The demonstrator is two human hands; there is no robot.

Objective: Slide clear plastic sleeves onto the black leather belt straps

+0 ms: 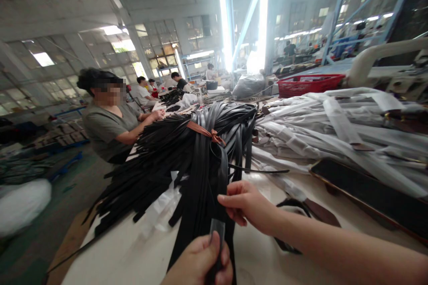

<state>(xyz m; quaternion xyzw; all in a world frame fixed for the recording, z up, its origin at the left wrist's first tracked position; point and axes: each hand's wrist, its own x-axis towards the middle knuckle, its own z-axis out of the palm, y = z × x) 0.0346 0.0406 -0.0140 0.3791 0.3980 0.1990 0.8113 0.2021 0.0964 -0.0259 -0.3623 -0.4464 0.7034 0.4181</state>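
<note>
A: Going by the head view, at which step?
B: Probably handling a single strap (218,226) by its end, low in the foreground, in front of the black bundle (189,158).
A: And each grip?
B: With the left hand (203,254), pinching the strap, thumb laid on top. With the right hand (245,207), curled just beyond that end, thumb close to fingers; cannot tell whether pinching anything.
A: Calling for what next?
B: Likely for a firm hold at the end and a light touch nearby, without tugging at the bundle or its brown ribbon (202,130).
A: And containers?
B: Beyond the white straps (301,118) on the surface (254,249), a red basket (310,87); cannot make out anything inside. Left of it, a bulging grey sack (249,85), with nothing readable within. At far left, a white bag (25,207), too blurred to judge.
</note>
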